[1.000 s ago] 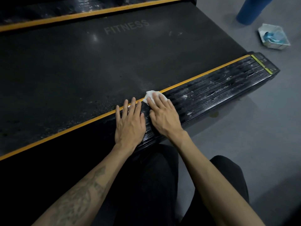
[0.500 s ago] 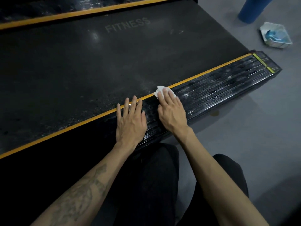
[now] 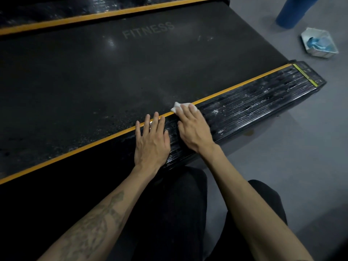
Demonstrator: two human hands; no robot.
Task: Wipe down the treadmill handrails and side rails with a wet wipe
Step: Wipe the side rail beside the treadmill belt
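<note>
The treadmill belt (image 3: pixel 116 76), dark and printed FITNESS, fills most of the view, with a far side rail (image 3: pixel 56 12) along the top edge and the near side rail (image 3: pixel 250 104) running toward the lower left, an orange strip (image 3: pixel 241 87) marking its inner border. The near rail's ribbed black top shows streaks and pale flecks toward its far end, so that stretch looks unfinished. On the grey floor (image 3: pixel 301 147) beyond stand a blue cylinder (image 3: pixel 291 11) and an opened wipe packet (image 3: pixel 319 43). The left hand (image 3: pixel 152 140) lies flat on the rail, fingers straight and spread, holding nothing, serving as a brace. Just beside it, the right hand (image 3: pixel 194 127) presses the wet wipe (image 3: pixel 178 107) under straight fingers at the orange strip; the grip is flat pressure, not a pinch. To do this stroke well, I would keep the whole wipe under the fingertips, push along the ribs rather than across them, overlap passes from strip to outer edge, and refold the wipe once it drags grit.
</note>
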